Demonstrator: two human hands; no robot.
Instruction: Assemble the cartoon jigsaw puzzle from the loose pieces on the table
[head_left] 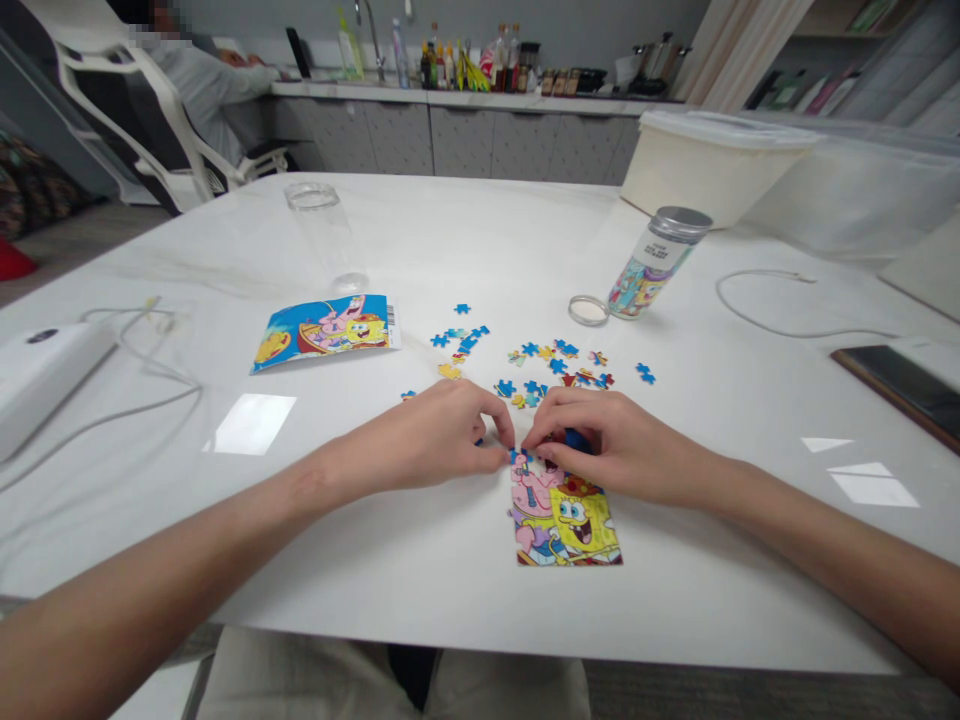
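A partly assembled jigsaw puzzle with a yellow cartoon figure lies on the white table in front of me. At its upper left corner, my left hand pinches at a small blue puzzle piece, its fingertips closed. My right hand touches the puzzle's top edge with bent, closed fingers; what lies between them is mostly hidden. Beyond my hands, several loose puzzle pieces are scattered. A curled picture sheet with the same cartoon rests to the left.
A clear open jar stands at the back left. Towards the right are a printed canister, a ring-shaped lid, a phone and a cable. A white box-like device lies left. A person sits behind.
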